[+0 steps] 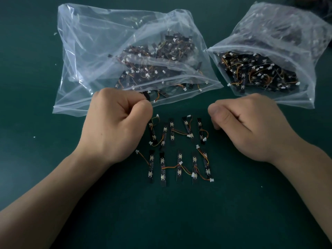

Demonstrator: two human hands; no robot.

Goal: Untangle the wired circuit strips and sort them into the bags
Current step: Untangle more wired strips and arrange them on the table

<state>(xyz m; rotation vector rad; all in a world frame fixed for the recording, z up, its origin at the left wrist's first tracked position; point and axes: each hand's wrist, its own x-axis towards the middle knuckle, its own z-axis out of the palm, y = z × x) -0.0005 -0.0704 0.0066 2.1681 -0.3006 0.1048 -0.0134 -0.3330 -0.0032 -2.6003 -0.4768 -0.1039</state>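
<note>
Several black circuit strips with orange-yellow wires and white connectors lie in two rows on the green table between my hands. My left hand is curled into a fist beside the top row. The upper end of the leftmost strip runs under its knuckles, and no grip on it shows. My right hand is curled too, just right of the rows and apart from the nearest strip, holding nothing. Behind them lie a large clear bag and a smaller clear bag, both holding tangled strips.
The large bag's open edge lies just beyond my left knuckles, with a few strips and connectors poking out. A dark heap sits at the far right corner. Small white scraps dot the table on the left.
</note>
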